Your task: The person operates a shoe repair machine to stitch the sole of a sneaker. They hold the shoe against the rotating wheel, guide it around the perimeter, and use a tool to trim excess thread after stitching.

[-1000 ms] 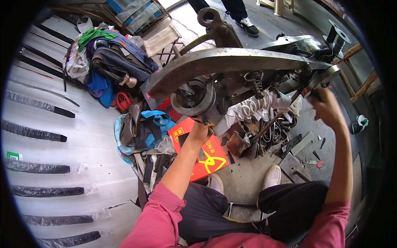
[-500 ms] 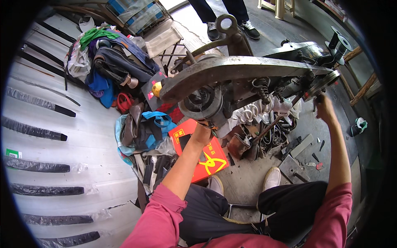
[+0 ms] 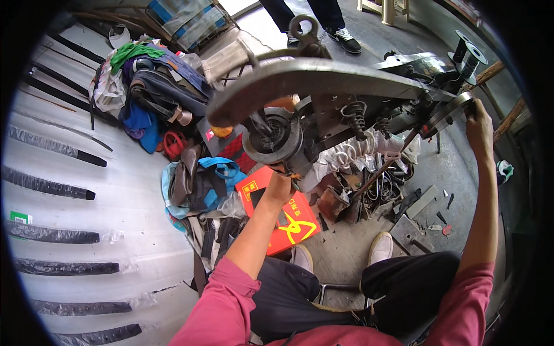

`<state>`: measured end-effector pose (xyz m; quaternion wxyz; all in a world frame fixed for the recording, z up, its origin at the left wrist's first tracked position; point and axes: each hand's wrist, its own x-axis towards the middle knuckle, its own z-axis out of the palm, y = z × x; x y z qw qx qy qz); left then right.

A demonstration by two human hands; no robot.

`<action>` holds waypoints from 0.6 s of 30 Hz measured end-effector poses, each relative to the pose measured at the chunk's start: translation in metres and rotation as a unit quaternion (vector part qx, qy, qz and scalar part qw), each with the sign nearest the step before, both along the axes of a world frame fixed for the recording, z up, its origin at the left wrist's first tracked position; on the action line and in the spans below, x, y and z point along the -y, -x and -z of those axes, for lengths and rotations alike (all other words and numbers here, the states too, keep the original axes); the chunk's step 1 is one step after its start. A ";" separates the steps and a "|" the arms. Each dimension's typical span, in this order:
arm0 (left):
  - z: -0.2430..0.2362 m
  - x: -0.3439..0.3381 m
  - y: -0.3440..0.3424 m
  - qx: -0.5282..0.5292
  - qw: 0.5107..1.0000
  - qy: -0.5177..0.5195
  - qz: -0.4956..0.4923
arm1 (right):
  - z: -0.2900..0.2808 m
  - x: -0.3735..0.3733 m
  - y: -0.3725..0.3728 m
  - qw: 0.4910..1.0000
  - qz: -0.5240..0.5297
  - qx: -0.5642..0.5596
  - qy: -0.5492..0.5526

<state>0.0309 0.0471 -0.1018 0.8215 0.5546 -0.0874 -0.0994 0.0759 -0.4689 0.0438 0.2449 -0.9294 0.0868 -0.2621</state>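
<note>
A heavy metal machine, its long curved arm (image 3: 323, 78) spanning the upper middle, stands before me, like a hand-cranked sewing machine. My left hand (image 3: 280, 189) is under its round left head (image 3: 271, 147); its fingertips and anything they hold are hidden. My right hand (image 3: 479, 124) has its fingers closed on the rim of the handwheel (image 3: 447, 115) at the machine's right end. Coiled springs (image 3: 355, 118) hang below the arm, and black spools (image 3: 473, 60) sit at the back right. A red box (image 3: 288, 228) lies beneath my left hand and forearm.
Piled bags and cloths (image 3: 144, 86) lie at left beside a pale sheet (image 3: 75, 219) bearing dark wrapped strips. Metal parts (image 3: 392, 179), a plate (image 3: 412, 230) and scraps surround the machine's foot. Another person's shoes (image 3: 345, 39) and a stool (image 3: 384, 8) are behind it.
My right hand has moved up and to the right round the wheel. The machine's arm has risen from half a second ago. My left hand has stayed under the head.
</note>
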 end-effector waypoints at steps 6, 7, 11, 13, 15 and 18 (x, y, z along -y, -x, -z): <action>0.019 -0.008 -0.007 0.008 0.999 -0.041 -0.027 | 0.086 0.012 -0.004 0.994 -0.036 -0.103 0.004; 0.016 -0.008 -0.007 0.001 0.999 -0.030 -0.031 | 0.092 0.002 -0.001 0.983 -0.035 -0.181 -0.011; -0.014 0.006 0.006 -0.090 0.995 0.047 -0.001 | 0.090 -0.040 0.021 0.914 -0.130 -0.310 -0.227; -0.031 0.011 0.010 -0.142 0.988 0.065 0.023 | 0.077 -0.053 0.023 0.894 -0.100 -0.336 -0.278; -0.041 0.013 0.010 -0.176 0.982 0.060 0.024 | 0.065 -0.063 0.026 0.896 -0.093 -0.333 -0.278; -0.035 0.013 0.007 -0.138 0.989 0.054 0.012 | 0.048 -0.077 0.030 0.893 -0.100 -0.331 -0.288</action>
